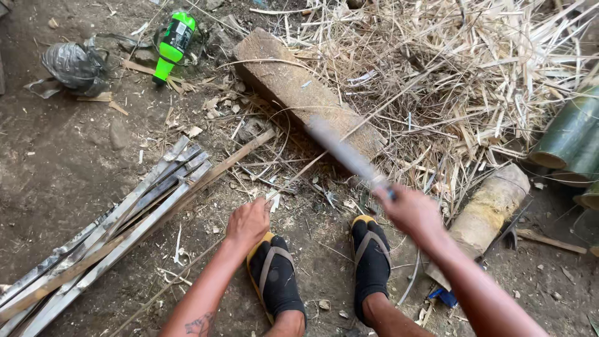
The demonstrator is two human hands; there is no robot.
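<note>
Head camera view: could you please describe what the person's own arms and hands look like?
Both arms are bare, with no sleeves, gloves or wristwear in view. The left forearm carries a dark tattoo near the lower frame edge. The left hand looks sharp; the right hand is motion-blurred.

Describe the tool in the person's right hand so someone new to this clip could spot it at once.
Start at the long wooden block lying at an angle beside the heap of dry bamboo shavings. Just in front of it, the right hand grips a long blade pointing up-left. Unlike the pale split strips on the ground, it is grey and motion-blurred.
</note>
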